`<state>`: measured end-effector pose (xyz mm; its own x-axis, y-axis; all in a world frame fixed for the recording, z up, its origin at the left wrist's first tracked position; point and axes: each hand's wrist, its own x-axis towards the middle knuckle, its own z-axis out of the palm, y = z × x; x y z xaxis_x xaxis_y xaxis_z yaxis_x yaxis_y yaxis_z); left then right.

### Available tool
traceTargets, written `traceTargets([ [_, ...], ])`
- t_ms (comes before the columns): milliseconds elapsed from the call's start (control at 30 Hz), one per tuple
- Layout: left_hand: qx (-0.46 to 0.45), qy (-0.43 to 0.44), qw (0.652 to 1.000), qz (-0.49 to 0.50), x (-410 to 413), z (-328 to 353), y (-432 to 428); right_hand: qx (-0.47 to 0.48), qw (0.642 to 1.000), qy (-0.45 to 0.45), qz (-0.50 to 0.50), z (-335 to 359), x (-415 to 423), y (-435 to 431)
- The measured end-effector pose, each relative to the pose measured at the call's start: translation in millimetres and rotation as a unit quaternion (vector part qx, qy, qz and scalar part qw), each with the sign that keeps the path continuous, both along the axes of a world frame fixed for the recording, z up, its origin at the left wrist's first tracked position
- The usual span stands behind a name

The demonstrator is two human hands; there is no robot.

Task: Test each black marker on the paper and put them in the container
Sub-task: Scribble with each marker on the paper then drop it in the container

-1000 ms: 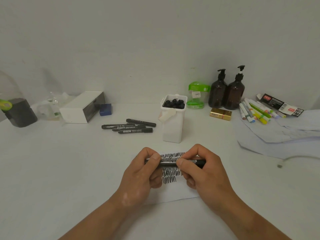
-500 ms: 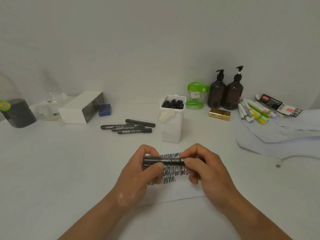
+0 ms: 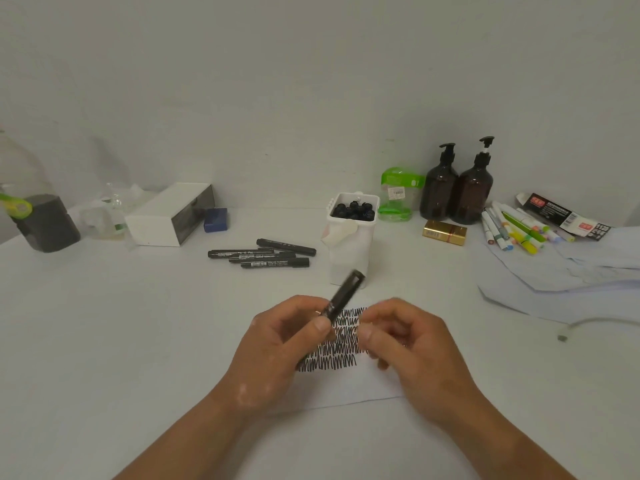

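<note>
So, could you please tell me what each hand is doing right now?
Left hand: holds a black marker.
Right hand: curled, blurred; cannot tell.

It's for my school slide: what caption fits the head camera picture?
A left hand holds a black marker over the scribbled paper, in front of the white container of markers.

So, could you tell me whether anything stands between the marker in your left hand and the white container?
Nothing visible does. The marker in the left hand tilts toward the white container right behind it. The four loose markers lie left of that path. Black marker ends already fill part of its opening.
</note>
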<state>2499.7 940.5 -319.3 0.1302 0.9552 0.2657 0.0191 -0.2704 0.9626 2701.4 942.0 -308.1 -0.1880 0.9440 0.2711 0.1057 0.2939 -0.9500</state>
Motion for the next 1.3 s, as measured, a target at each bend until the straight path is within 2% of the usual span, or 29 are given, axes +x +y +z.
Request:
traceTargets([
  [67, 0.000, 0.037, 0.999, -0.010, -1.2, 0.0, -1.4, -0.026, 0.998, 0.056, 0.033, 2.3, 5.3, 1.8],
  [167, 0.000, 0.074, 0.997, -0.034, -0.5, -3.8, -0.4, -0.027, 0.997, 0.042, 0.058, 0.4, 5.5, 1.6],
  [233, -0.001, 0.079, 0.996, -0.035, -2.2, -5.6, 1.6, -0.016, 0.999, 0.025, 0.039, 0.1, 4.1, 2.4],
  [300, -0.011, 0.055, 0.998, -0.022, -7.1, -6.8, 4.4, -0.017, 0.999, 0.048, -0.008, 1.4, 8.5, 6.8],
  [467, -0.030, -0.060, 0.990, 0.121, -24.1, -14.0, 17.5, -0.057, 0.969, 0.179, -0.158, 6.3, 37.1, 21.6],
  [600, 0.000, 0.006, 0.972, 0.233, -35.3, -18.9, 25.9, -0.033, 0.952, 0.189, -0.238, 22.8, 49.2, 30.0],
  [733, 0.007, 0.051, 0.958, 0.280, -35.1, -23.3, 31.0, 0.099, 0.950, 0.104, -0.277, 77.4, 47.7, 52.2],
  [867, 0.008, 0.061, 0.959, 0.277, -33.1, -25.4, 33.6, 0.193, 0.928, -0.088, -0.306, 129.2, 38.4, 99.2],
  [1033, 0.014, 0.075, 0.957, 0.278, -33.3, -24.4, 35.5, 0.205, 0.894, -0.285, -0.280, 148.6, 17.6, 153.4],
  [1300, 0.015, 0.075, 0.959, 0.274, -33.0, -22.7, 35.6, 0.158, 0.831, -0.484, -0.226, 139.7, -9.1, 195.6],
])
